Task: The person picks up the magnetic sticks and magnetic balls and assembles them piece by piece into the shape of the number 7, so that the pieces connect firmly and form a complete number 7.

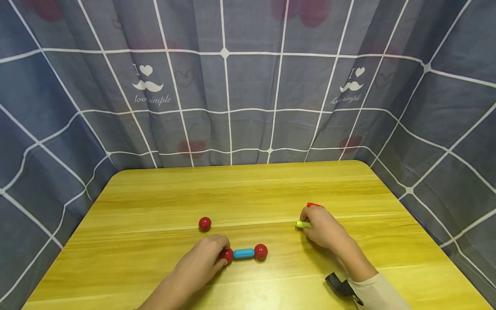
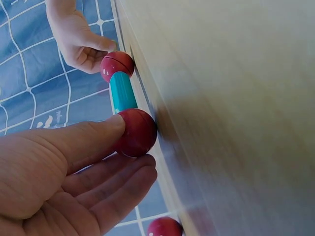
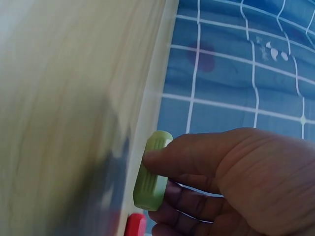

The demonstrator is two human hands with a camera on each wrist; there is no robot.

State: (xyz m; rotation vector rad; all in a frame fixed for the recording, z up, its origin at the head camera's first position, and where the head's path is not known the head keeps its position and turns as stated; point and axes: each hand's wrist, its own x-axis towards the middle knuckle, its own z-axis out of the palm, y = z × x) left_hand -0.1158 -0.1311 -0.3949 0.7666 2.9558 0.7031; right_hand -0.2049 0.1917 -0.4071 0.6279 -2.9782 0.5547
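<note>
Yellow-grained wooden table [image 1: 240, 189] w/ a few toy pieces on it, grid-print blue curtain [image 1: 248, 86] on all sides. No containers in view; every piece lies straight on the wood.

Left hand [image 1: 207, 257]: thumb and fingers curled round a red ball [image 1: 227, 255] at the left end of a short chain, i.e. ball, blue rod [image 1: 244, 253], second red ball [image 1: 261, 251], all joined in a line and lying near the front-middle of the table. Left wrist view shows the thumb [image 2: 93, 135] on top of the ball [image 2: 136, 132], fingers under it, rod [image 2: 123, 92] running away to the far ball [image 2: 117, 65].

Right hand [image 1: 321, 227]: well to the right of the chain, thumb and fingers pinching a green rod [image 1: 303, 224] against the tabletop; right wrist view confirms thumb [image 3: 197, 152] over the rod [image 3: 153, 169], fingers behind. A red piece [image 1: 314, 205] sits just beyond the knuckles, mostly hidden.

Loose red ball [image 1: 205, 223] lies apart, behind the left hand.
</note>
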